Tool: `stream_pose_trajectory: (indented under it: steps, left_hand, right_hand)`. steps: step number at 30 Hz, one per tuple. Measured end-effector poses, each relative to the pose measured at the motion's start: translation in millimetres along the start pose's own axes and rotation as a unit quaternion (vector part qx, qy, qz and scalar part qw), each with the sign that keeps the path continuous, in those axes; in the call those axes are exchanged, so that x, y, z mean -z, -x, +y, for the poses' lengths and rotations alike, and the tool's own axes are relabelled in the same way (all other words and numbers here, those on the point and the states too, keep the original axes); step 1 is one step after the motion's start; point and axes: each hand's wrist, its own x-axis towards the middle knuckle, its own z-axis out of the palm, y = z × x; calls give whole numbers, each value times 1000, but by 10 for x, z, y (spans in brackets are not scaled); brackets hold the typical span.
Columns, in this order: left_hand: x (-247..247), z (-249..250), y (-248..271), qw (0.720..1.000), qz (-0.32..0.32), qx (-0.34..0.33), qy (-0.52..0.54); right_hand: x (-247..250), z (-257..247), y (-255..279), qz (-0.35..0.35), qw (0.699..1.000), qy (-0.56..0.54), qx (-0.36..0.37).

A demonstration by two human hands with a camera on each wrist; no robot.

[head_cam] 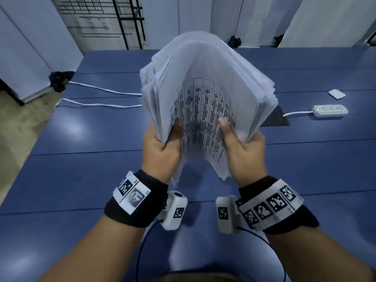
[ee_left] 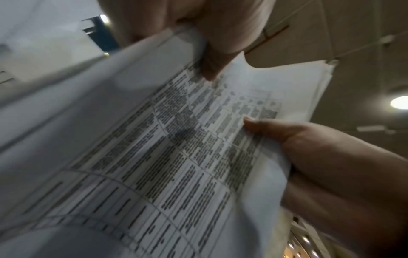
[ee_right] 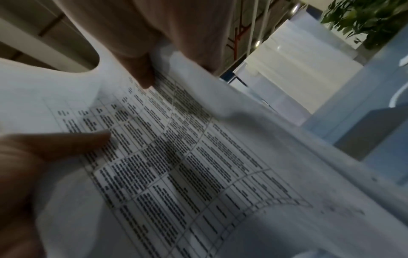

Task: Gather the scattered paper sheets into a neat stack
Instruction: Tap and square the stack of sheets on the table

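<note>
A thick bundle of white paper sheets [head_cam: 205, 78] is held up above the blue table [head_cam: 81, 169], bowed into an arch with uneven, fanned edges. The sheet facing me carries a printed table of dark text [ee_left: 176, 157] [ee_right: 176, 157]. My left hand [head_cam: 164, 143] grips the bundle's left lower edge, thumb on the printed face. My right hand [head_cam: 242, 147] grips the right lower edge the same way. Both thumbs press on the print in the wrist views; the other fingers are hidden behind the sheets.
A white power strip [head_cam: 330, 110] with its cable lies at the right of the table, a small white pad [head_cam: 336, 93] behind it. Two white cables [head_cam: 101, 90] run in from the left. A dark flat piece [head_cam: 277, 119] lies behind the bundle. White partition panels [head_cam: 30, 47] surround the table.
</note>
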Motion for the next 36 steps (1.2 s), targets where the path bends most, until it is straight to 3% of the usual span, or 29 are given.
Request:
stream_pose_trajectory:
  steps: [5,9,15,17,19,22,24,26,32,36]
  left_hand:
    - [172,-162,23,998,-23,63,21]
    - [61,-121,-52,996,13,83,11]
    - [-125,197,-95,999,46,0,6]
    - [-137,193,-79,998,56,1,17]
    - [-89,54,-9,997,52,41,35]
    - [87,-267,158,983,17,176,56]
    - [179,-389,207,974,-17,222,49]
    - [206,-385,173,973,-22,222,63]
    - [297,-160,-116,987,-15,132,92]
    - [427,-192,-154,985,-50,150,72]
  right_hand:
    - [45,164,81,-38,997,-5,-67]
    - [-26,148,9,3,995,13,-97]
    - [-201,-139,0,0,1000,-9,22]
    - [-212,-128,22,-2,999,6,49]
    - [-174,11,65,-6,1000,11,19]
    - [-15,317,136,-17,994,11,-103]
    - [118,447,99,-22,988,12,-151]
    - [185,458,11,-25,986,-1,-163]
    - [245,176,-229,-54,994,-47,-86]
    - [348,224,-226,-90,991,-22,-101]
